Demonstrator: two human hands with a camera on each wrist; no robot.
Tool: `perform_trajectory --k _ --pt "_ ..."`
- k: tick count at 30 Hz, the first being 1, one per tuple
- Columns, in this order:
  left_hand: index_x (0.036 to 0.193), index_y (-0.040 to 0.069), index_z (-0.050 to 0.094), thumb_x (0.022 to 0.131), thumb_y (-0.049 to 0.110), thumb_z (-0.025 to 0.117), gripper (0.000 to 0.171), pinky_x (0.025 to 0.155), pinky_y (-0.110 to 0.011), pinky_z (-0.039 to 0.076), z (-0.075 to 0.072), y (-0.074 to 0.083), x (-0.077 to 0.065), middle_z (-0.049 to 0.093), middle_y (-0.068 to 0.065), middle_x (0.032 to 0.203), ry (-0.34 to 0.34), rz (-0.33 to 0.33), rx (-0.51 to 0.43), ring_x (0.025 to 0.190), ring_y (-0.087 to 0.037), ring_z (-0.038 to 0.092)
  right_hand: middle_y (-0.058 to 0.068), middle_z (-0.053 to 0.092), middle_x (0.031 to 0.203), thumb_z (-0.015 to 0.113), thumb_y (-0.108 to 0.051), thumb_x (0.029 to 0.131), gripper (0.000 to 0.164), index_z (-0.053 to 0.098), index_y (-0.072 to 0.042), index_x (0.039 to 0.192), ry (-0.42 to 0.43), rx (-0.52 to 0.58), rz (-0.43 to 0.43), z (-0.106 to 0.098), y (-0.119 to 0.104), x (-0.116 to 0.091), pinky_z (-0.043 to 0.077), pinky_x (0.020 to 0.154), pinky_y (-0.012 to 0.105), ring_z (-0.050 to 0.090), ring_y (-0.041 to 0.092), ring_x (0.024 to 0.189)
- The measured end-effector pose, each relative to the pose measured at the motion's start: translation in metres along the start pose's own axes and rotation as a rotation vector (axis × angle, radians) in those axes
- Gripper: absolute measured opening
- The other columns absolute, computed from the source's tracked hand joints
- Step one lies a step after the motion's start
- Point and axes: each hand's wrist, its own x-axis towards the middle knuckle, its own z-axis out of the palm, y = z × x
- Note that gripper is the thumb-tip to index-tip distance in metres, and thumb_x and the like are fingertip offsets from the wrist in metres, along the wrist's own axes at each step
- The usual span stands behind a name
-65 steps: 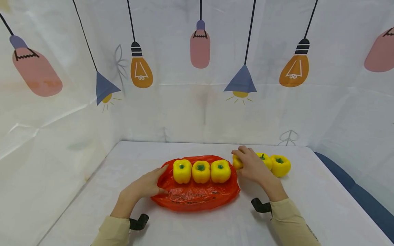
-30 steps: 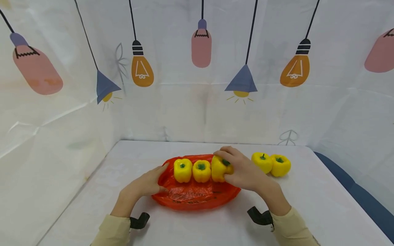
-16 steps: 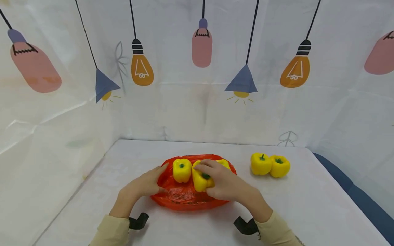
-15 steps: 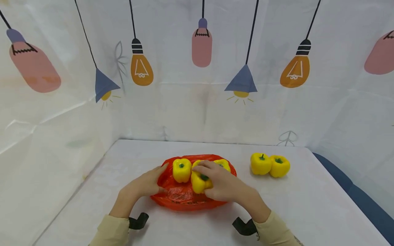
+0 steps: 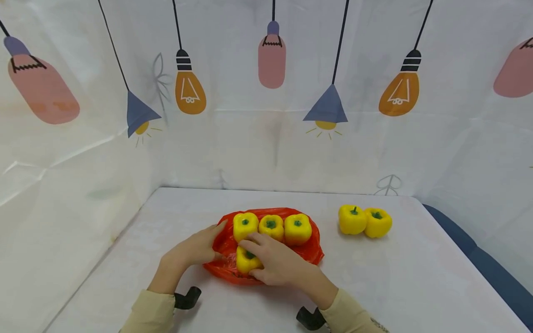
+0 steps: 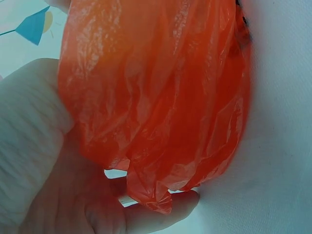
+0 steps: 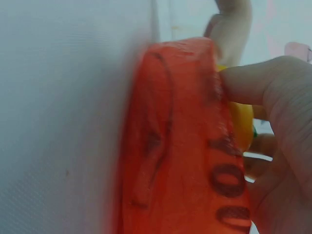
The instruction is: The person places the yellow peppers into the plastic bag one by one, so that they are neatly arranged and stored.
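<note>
My right hand (image 5: 276, 259) grips a yellow bell pepper (image 5: 245, 260) at the front left of an oval red plastic bag (image 5: 310, 247). The bag has stiff-looking sides and dark printed letters, seen in the right wrist view. Behind the held pepper, three yellow bell peppers stand in a row on the bag: left (image 5: 244, 225), middle (image 5: 271, 225) and right (image 5: 297, 229). My left hand (image 5: 195, 247) holds the left end of the bag, fingers and thumb spread around its edge. Crumpled red film (image 6: 161, 97) hides part of its fingers in the left wrist view.
Two more yellow bell peppers, one (image 5: 352, 219) touching the other (image 5: 378, 223), stand on the white table (image 5: 416, 277) to the right of the bag. A blue chair (image 5: 462, 245) is beyond the right edge. A white sheet printed with lamps (image 5: 325, 108) hangs behind.
My right hand has taken a pepper from the group on the right and carried it leftward over the row to the bag's front left. The left hand has stayed at the bag's left end.
</note>
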Motion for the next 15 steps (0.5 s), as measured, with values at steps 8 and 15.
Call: perform_trajectory --k 8,15 --pt "0.156 0.014 0.032 0.082 0.026 0.078 0.088 0.113 -0.061 0.037 0.000 0.000 0.000 0.041 -0.013 0.157 0.003 0.001 -0.005 0.142 -0.037 0.042 -0.002 0.051 0.142 0.070 -0.039 0.091 0.051 0.054 -0.028 0.138 0.067 -0.051 0.037 0.007 -0.006 0.001 0.050 0.107 0.039 0.055 0.017 0.126" --pt "0.156 0.014 0.032 0.083 0.024 0.078 0.088 0.112 -0.060 0.040 -0.001 0.002 -0.002 0.042 -0.013 0.156 0.002 0.001 0.004 0.140 -0.036 0.044 -0.004 0.054 0.131 0.071 -0.042 0.090 0.044 0.059 -0.025 0.129 0.172 -0.108 0.012 0.016 -0.013 0.004 0.056 0.095 0.029 0.053 0.014 0.114"
